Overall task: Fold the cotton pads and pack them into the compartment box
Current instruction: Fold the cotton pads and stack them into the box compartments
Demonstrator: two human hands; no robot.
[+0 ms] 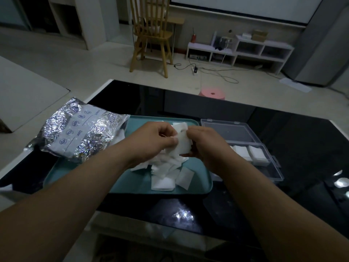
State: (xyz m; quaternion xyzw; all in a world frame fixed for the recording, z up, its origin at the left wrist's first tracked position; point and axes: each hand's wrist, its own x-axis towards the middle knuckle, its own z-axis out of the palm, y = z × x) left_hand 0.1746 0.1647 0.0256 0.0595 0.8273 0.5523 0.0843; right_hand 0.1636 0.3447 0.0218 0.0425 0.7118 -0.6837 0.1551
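A white cotton pad (184, 142) is held above the teal tray (132, 176), between both hands. My left hand (156, 138) pinches its left edge and my right hand (205, 144) grips its right side. Under the hands a loose heap of cotton pads (168, 173) lies on the tray. To the right stands the clear compartment box (264, 163) with its lid (230, 131) open flat toward the back. Folded pads (249, 152) fill two of its far compartments; my right arm hides the box's left part.
A crinkled silver foil bag (79, 133) lies over the tray's left rim. All of this sits on a glossy black table (302, 148) with a white border. Beyond it are a pink stool (212, 93), a wooden chair (151, 35) and a low white shelf (245, 52).
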